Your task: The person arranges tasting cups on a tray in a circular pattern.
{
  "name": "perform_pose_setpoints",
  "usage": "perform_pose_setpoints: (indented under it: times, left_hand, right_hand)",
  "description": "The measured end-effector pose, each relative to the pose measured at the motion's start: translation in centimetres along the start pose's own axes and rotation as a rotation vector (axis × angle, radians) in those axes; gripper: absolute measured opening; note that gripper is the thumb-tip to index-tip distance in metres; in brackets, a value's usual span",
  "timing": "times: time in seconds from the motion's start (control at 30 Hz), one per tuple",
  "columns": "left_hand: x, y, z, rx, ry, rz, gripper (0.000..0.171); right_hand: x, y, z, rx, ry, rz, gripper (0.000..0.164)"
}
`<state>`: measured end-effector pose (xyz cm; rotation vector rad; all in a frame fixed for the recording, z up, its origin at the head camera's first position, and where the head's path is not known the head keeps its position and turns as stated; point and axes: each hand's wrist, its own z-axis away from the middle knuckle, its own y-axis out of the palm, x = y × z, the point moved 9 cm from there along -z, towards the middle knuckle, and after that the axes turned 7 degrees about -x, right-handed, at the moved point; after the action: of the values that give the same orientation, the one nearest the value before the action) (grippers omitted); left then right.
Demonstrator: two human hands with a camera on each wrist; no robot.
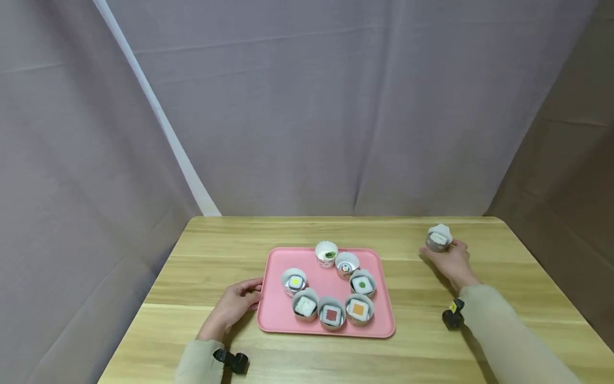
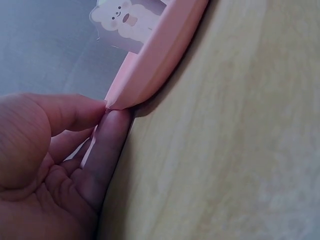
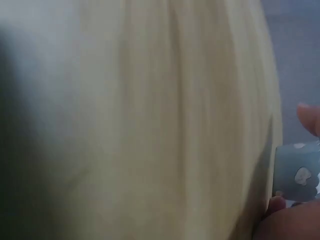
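Note:
My left hand pinches the left rim of a pink tray between thumb and fingers; the left wrist view shows the grip on the tray's rim up close. At the far right, my right hand holds a small paper baking cup with a white piece inside. The right wrist view catches only part of this cup, grey-blue with a pale pattern, between thumb and fingers. On the tray, several similar cups form a rough ring, including one with a red-marked white square and one with an orange-marked square.
Two cups at the tray's back, one holding a bit of green and one a small item, stand near its far edge. The wooden table ends at a grey curtain. Wristbands with small black cameras sit on both sleeves.

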<state>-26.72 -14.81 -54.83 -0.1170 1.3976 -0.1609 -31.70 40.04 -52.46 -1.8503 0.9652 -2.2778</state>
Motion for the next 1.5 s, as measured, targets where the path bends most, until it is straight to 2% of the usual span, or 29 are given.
perform_pose_setpoints:
  times: [0.17,0.37,0.87,1.13,1.23,1.4,1.5]
  left_hand:
    - [0.0,0.4,-0.3,0.007,0.001,-0.007,0.039]
    - [0.0,0.1,-0.3,0.010,0.019,-0.006,0.039]
    - [0.3,-0.1,0.0,-0.014,0.000,0.011,0.038]
    - [0.9,-0.4,-0.2,-0.013,-0.025,-0.007,0.038]
    - [0.6,-0.4,-0.3,-0.021,-0.006,-0.002,0.038]
    - [0.3,-0.3,-0.3,-0.026,0.000,-0.010,0.038]
    - [0.3,-0.2,-0.3,-0.028,-0.002,-0.017,0.038]
  right_hand:
    - [-0.4,-0.8,-0.6,-0.072,-0.029,0.091,0.108]
    - [-0.7,-0.8,-0.7,-0.158,-0.023,0.123,0.097]
    - [-0.5,-0.1,-1.1,-0.114,-0.094,0.074,0.081]
    - [0.2,0.6,-1.5,-0.065,-0.151,-0.066,0.058]
    - [0.3,0.7,-1.4,-0.066,-0.147,-0.072,0.060]
    - [0.0,0.5,-1.0,-0.065,-0.107,-0.074,0.077]
    - [0.1,0.5,-1.1,-0.037,-0.126,-0.057,0.083]
